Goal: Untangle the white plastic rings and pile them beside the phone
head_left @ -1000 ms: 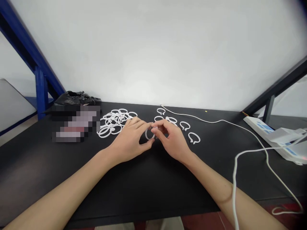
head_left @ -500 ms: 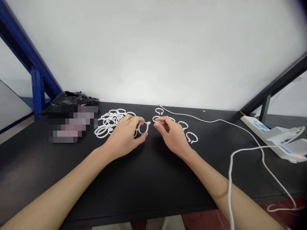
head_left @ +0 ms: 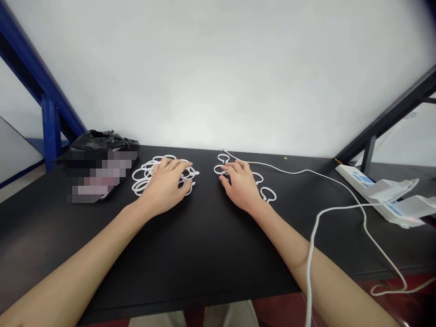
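A pile of closed white plastic rings (head_left: 143,175) lies on the black table (head_left: 211,245) at the back left. My left hand (head_left: 166,185) lies on the right side of that pile, fingers stretched out flat over the rings. To the right lie several separate white rings with a gap, one at the back (head_left: 223,158) and one at the right (head_left: 269,195). My right hand (head_left: 240,185) rests among them, fingers spread, with the fingertips on a ring (head_left: 218,170). Neither hand lifts anything.
A white cable (head_left: 306,171) runs from the table's back across to the right and down past my right forearm. A white device (head_left: 384,193) sits at the far right. A black bag (head_left: 102,138) and a blurred object (head_left: 98,175) lie at the left, by a blue frame (head_left: 47,131).
Both hands held one ring between them; the left carried it to the pile and laid it down. The right hand moved back onto the separate rings.
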Action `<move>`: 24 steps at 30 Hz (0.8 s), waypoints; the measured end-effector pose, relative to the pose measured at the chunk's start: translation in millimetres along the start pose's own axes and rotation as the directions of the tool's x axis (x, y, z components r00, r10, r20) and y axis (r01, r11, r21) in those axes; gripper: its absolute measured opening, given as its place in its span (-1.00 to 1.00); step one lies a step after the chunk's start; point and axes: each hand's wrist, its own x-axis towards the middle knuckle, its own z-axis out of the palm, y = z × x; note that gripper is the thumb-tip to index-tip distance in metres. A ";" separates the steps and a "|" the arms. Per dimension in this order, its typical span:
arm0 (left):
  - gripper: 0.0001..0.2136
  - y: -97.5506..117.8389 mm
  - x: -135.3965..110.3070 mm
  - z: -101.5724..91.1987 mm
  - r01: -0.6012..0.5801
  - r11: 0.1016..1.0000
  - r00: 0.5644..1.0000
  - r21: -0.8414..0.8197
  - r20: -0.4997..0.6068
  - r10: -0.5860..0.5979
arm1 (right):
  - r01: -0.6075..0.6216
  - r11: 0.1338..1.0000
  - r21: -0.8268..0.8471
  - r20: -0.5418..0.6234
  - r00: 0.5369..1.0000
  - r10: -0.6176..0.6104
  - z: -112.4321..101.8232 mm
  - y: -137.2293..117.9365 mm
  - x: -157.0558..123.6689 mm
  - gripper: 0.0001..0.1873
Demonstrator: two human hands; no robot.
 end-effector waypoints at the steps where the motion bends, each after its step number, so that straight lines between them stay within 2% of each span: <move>1: -0.59 0.1 0.1 1.4 -0.008 1.000 1.000 -0.003 0.002 0.008 | 0.021 1.000 0.000 0.008 1.000 -0.021 1.7 0.2 0.4 -0.68; 6: -0.58 -2.9 0.0 3.9 -0.033 0.999 0.999 -0.019 0.017 0.033 | 0.079 0.996 0.043 0.017 0.997 -0.080 4.0 2.4 0.7 -0.79; 14: -0.64 -0.4 -0.9 0.1 -0.048 0.998 0.999 -0.026 -0.004 0.048 | 0.039 0.990 0.135 0.001 0.999 -0.040 -1.7 -0.3 -0.3 -0.90; 18: -0.66 9.3 -3.2 -4.0 -0.120 0.990 0.992 -0.073 -0.046 0.117 | 0.025 0.961 0.277 -0.055 0.998 -0.010 -11.2 -9.3 -3.5 -0.92; 21: -0.67 17.0 -4.7 -6.2 -0.185 0.974 0.981 -0.134 -0.080 0.175 | 0.094 0.900 0.427 -0.074 0.995 -0.068 -19.0 -20.8 -8.2 -0.92; 24: -0.71 21.2 -5.2 -7.4 -0.212 0.958 0.976 -0.191 -0.082 0.200 | 0.142 0.863 0.485 -0.063 0.990 -0.127 -22.1 -28.2 -11.8 -0.93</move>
